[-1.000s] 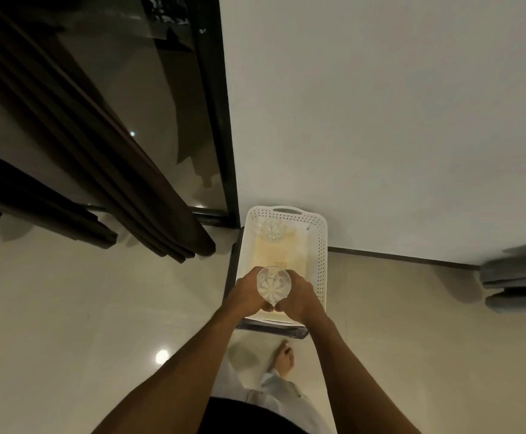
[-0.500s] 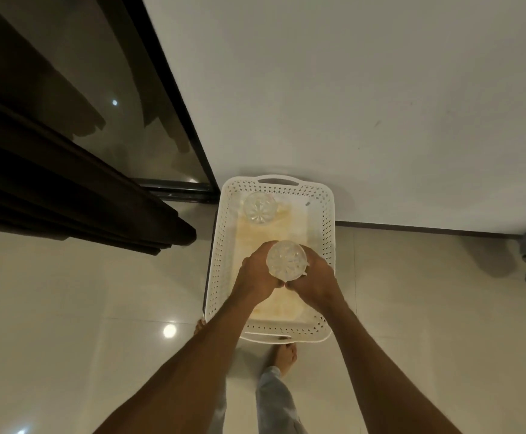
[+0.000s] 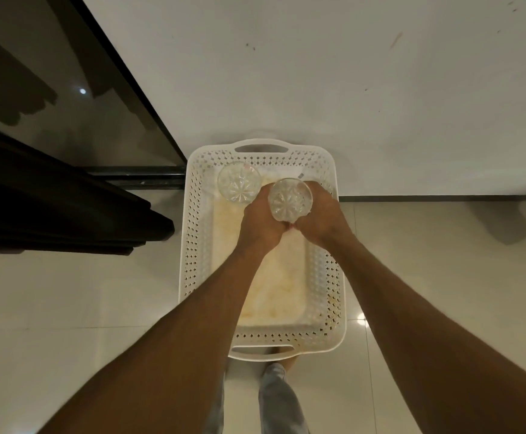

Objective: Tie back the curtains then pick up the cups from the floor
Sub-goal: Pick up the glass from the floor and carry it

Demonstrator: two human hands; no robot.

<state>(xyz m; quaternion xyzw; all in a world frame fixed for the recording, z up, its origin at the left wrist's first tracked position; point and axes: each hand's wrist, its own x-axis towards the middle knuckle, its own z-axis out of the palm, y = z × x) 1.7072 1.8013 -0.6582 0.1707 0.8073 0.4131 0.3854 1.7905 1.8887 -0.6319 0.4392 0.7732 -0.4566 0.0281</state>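
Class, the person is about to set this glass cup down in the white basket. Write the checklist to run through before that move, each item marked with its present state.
1. Held cup gripped by left hand and right hand: ok.
2. Cup over the basket: ok.
3. Free floor space beside the other cup: ok.
4. Gap between the two cups: cannot tell.
5. Held cup empty: cannot tell.

The cups (image 3: 290, 199) are clear cut glass. The basket (image 3: 336, 277) is white perforated plastic; the floor (image 3: 67, 292) is glossy tile.
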